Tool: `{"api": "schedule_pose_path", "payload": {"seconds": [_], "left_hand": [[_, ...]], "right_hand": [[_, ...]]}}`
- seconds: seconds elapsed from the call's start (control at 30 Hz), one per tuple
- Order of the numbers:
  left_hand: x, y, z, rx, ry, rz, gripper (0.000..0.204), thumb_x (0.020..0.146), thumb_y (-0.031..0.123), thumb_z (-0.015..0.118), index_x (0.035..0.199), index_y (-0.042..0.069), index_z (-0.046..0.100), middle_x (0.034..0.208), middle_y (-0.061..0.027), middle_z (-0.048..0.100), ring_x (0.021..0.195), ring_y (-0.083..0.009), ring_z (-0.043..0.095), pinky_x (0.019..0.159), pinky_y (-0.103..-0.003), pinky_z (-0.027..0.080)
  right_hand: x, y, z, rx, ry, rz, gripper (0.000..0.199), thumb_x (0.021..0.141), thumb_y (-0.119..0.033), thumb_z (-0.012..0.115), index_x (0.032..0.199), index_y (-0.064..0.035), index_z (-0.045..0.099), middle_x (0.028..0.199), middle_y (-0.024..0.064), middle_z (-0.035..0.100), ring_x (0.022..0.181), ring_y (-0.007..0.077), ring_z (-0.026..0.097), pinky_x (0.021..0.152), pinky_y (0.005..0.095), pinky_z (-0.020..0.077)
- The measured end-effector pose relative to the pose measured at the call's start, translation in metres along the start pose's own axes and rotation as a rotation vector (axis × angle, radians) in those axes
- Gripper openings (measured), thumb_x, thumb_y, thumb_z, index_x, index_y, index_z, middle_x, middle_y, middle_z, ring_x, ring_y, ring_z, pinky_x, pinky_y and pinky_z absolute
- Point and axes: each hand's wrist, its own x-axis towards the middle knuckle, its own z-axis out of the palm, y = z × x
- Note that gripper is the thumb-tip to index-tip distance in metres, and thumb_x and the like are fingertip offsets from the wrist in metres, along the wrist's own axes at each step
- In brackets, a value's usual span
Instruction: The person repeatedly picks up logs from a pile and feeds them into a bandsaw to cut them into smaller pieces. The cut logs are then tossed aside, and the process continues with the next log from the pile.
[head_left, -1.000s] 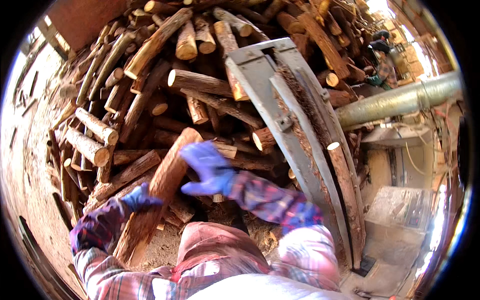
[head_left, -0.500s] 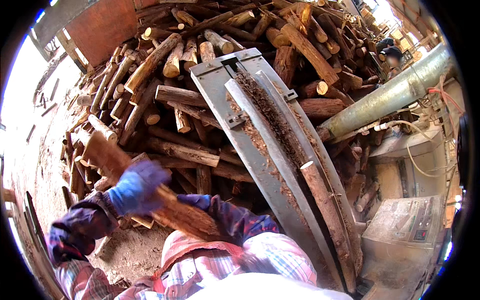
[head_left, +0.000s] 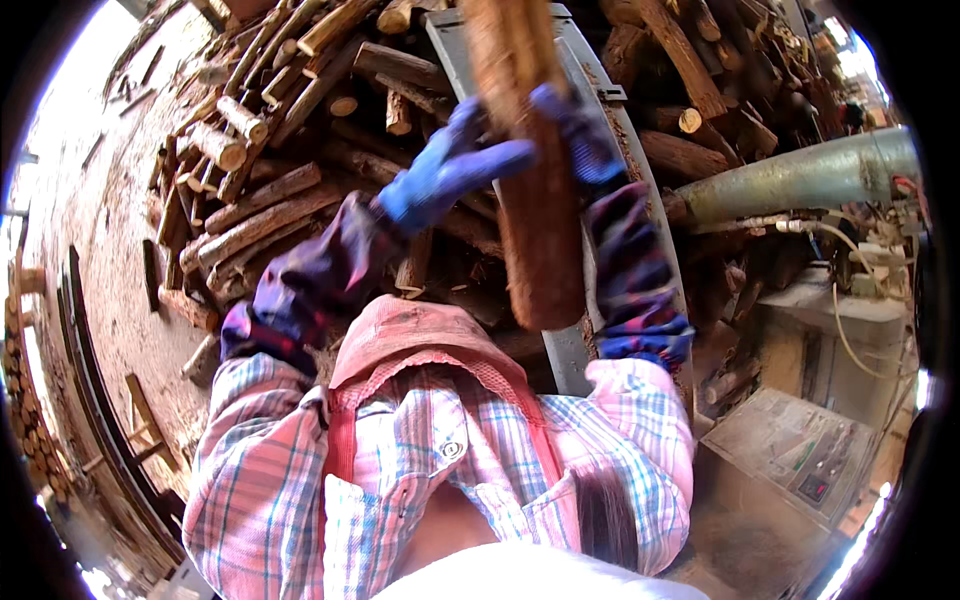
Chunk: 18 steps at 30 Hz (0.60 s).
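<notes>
A thick brown log (head_left: pixel 540 235) is raised in front of me, its upper end running out of the top of the view. My left hand (head_left: pixel 440 170), in a blue glove, is against its left side with the thumb across the front and the fingers spread. On the other side my right hand (head_left: pixel 585 140), gloved in blue too, presses the log, with one fingertip over its edge and the other fingers partly hidden. Behind the log runs a long grey metal trough (head_left: pixel 448 58), largely covered by the log and my right arm.
A large heap of logs (head_left: pixel 265 215) lies ahead and to the left. To the right are a thick metal pipe (head_left: pixel 810 178), hoses, and a dusty control panel (head_left: pixel 790 450). Dark rails (head_left: pixel 95 370) and a small wooden frame (head_left: pixel 145 430) are on the left floor.
The log has swung from low on my left to upright over the trough. My right hand has come up onto it. The view has shifted, and the thin log in the trough no longer shows.
</notes>
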Motion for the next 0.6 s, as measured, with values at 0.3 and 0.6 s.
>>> {"api": "schedule_pose_path", "payload": {"seconds": [0.3,0.6], "left_hand": [[-0.021,-0.029,-0.044,-0.005,0.093,-0.168,0.077,0.083,0.023,0.071,0.139,-0.003,0.026,0.134,-0.0176,0.043,0.121,-0.0236,0.046,0.103,-0.034,0.036],[-0.318,-0.125,-0.206,0.214,0.811,-0.793,0.040,0.080,0.033,0.071,0.095,-0.001,0.058,0.080,-0.0060,0.055,0.072,-0.0155,0.051,0.061,-0.030,0.042]], "right_hand": [[0.062,-0.087,-0.179,-1.920,-0.101,-0.299,0.064,0.077,-0.033,0.064,0.131,-0.0045,0.044,0.120,0.0203,0.057,0.107,0.0347,0.057,0.094,0.0400,0.0437],[-0.004,-0.017,-0.089,-1.905,0.469,0.398,0.083,0.070,-0.046,0.074,0.129,0.0021,0.041,0.121,0.0251,0.054,0.109,0.0403,0.055,0.089,0.0484,0.0455]]}}
